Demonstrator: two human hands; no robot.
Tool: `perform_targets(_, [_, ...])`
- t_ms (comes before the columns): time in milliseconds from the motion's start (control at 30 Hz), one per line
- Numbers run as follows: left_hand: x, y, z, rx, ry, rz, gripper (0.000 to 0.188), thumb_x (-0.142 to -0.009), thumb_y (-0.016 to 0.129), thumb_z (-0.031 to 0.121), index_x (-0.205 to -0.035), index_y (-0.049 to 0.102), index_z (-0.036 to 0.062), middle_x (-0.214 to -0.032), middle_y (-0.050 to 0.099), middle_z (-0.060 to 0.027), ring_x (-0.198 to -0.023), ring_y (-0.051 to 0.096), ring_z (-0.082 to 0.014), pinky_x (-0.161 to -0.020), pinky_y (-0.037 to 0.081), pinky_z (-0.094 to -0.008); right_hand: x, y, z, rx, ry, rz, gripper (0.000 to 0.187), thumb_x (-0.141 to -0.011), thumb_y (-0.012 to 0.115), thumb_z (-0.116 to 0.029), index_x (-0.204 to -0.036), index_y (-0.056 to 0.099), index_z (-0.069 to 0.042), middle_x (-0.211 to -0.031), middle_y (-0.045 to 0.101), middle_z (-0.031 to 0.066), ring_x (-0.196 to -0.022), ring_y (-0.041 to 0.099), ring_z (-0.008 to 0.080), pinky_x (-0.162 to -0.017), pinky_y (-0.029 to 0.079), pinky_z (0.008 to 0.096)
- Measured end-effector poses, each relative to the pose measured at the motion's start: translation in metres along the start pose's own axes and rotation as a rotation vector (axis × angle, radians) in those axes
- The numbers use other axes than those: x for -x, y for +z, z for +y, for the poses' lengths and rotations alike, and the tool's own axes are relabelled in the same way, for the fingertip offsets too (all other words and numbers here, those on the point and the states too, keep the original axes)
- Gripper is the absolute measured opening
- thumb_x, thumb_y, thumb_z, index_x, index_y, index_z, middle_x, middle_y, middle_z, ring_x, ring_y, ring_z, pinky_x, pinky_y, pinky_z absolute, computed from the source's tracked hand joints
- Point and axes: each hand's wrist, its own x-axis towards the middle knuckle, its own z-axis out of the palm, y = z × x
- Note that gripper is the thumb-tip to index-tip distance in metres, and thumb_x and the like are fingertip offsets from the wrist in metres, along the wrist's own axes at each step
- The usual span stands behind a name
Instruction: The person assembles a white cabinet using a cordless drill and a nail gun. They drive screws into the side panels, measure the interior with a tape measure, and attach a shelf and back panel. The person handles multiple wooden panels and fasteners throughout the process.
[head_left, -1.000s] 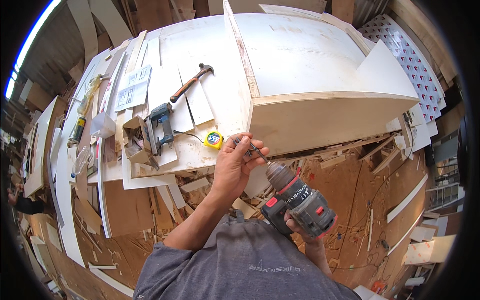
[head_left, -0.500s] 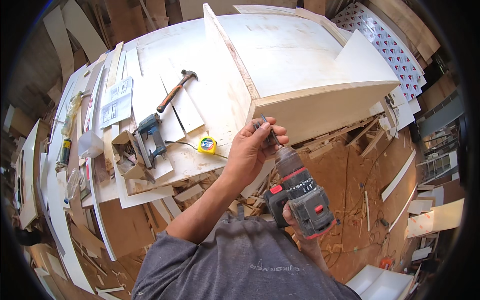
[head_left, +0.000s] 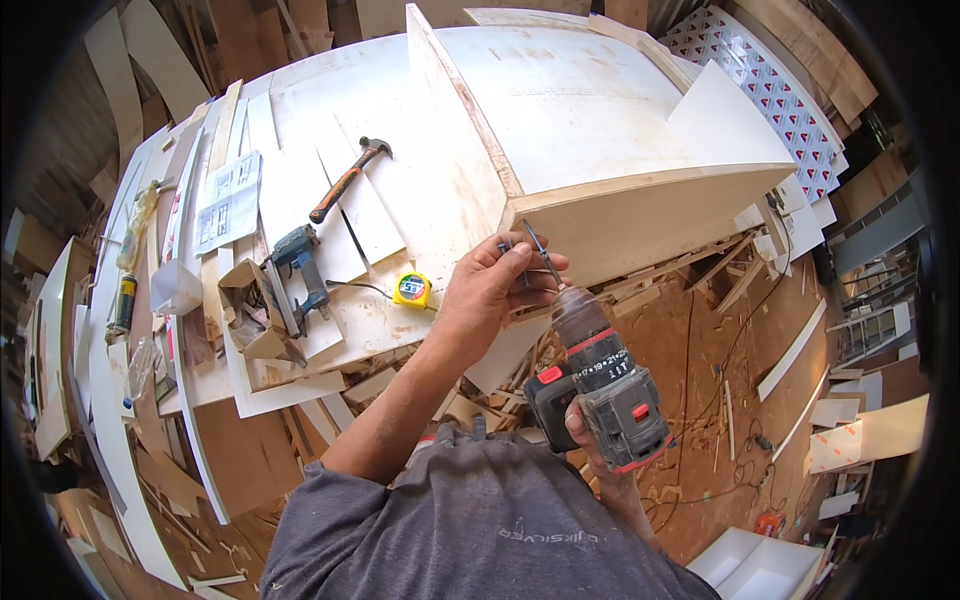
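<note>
1. Garment: dark grey shirt (head_left: pixel 460 510), faded, creased, at 6 o'clock.
2. Left sleeve (head_left: pixel 325 505), 7 o'clock: short, matching grey, pale specks.
3. Marking: pale printed lettering (head_left: pixel 555 537), between 5 and 6 o'clock.
4. Left hand (head_left: pixel 497 283), 12 o'clock; right hand (head_left: pixel 579 425), 5 o'clock: bare.

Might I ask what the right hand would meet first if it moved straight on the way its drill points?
The drill in the right hand would probably meet the pale front panel near its corner, close by the left hand; depth is unclear.
</note>
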Motion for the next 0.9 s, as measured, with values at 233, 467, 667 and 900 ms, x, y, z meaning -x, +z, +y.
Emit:
perform_targets(233, [-0.051, -0.009, 0.074, -1.115, 0.837, 0.132, 0.020, -0.099, 0.046, 0.015, -0.108, 0.058, 0.0031, -0.081, 0.067, -0.0078, -0.084, 0.062, -0.0126, -0.075, 0.049, -0.0323, -0.007, 0.005, -0.003, 0.550, -0.305, 0.163, 0.031, -0.084, 0.073, -0.031, -0.105, 0.061, -0.011, -0.087, 0.062, -0.0033, -0.078, 0.060, 0.0119, -0.069, 0.048, 0.0274])
perform_targets(467, [-0.106, -0.004, 0.063, -1.360, 0.686, -0.061, 0.022, -0.097, 0.047, 0.021, -0.103, 0.062, 0.0064, -0.066, 0.057, -0.0039, -0.060, 0.055, -0.0124, -0.058, 0.046, -0.0312, 0.004, -0.004, 0.001, -0.096, 0.135, -0.063, 0.035, -0.089, 0.064, -0.039, -0.110, 0.058, -0.012, -0.097, 0.061, -0.0021, -0.086, 0.060, 0.0135, -0.076, 0.051, 0.0297])
perform_targets(667, [-0.107, -0.004, 0.054, -1.252, 0.712, 0.007, 0.016, -0.097, 0.052, 0.022, -0.098, 0.064, 0.0126, -0.060, 0.059, -0.0020, -0.066, 0.054, -0.0173, -0.082, 0.043, -0.0344, 0.007, -0.001, 0.011, -0.205, 0.257, -0.083, 0.040, -0.088, 0.065, -0.035, -0.117, 0.053, -0.010, -0.104, 0.060, 0.0010, -0.092, 0.059, 0.0151, -0.080, 0.050, 0.0307])
perform_targets(900, [-0.109, -0.003, 0.053, -1.223, 0.766, 0.016, 0.018, -0.096, 0.050, 0.014, -0.104, 0.063, 0.0053, -0.064, 0.050, 0.0002, -0.055, 0.047, -0.0071, -0.051, 0.039, -0.0260, 0.005, 0.005, 0.014, -0.262, 0.308, -0.109, 0.048, -0.087, 0.067, -0.031, -0.125, 0.048, -0.008, -0.111, 0.058, 0.0045, -0.099, 0.059, 0.0169, -0.086, 0.050, 0.0318])
